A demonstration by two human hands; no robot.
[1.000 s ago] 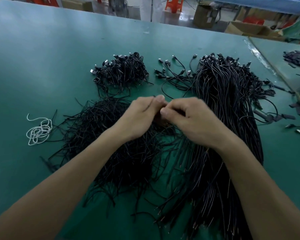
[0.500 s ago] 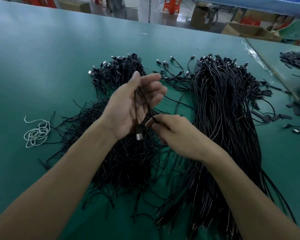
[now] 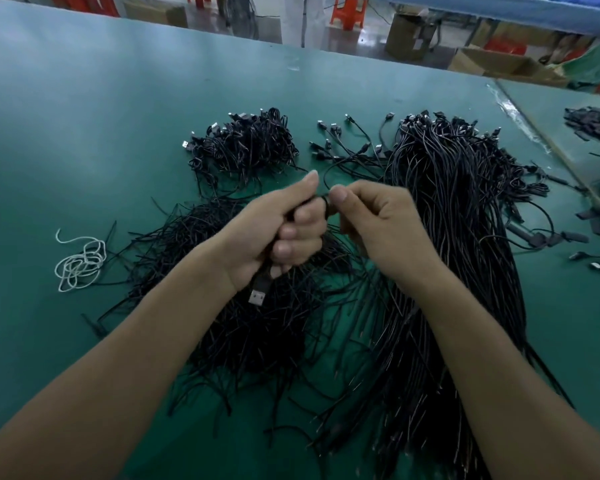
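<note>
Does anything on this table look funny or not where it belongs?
Yes. A small tangle of white cord lies alone on the green table, left of the piles. Every other cable is black, like the USB cable gripped by the left hand and right hand.

We are looking down on a table (image 3: 84,116), above whose middle our left hand (image 3: 278,233) and right hand (image 3: 378,230) are sitting side by side. The left hand is gripping a cable (image 3: 258,295), its plug hanging below the fist; the right hand is pinching the same cable just beside the left thumb. Beneath both hands a heap of short strands (image 3: 250,334) is lying, and behind it a heap of coiled cables (image 3: 246,147). To the right a long bundle (image 3: 458,209) is running from near edge to far side, with loose cables (image 3: 347,140) lying between it and the coiled heap. Far left, a cord coil (image 3: 78,263) is lying apart. Behind the table, cardboard boxes (image 3: 499,64) are standing.
</note>
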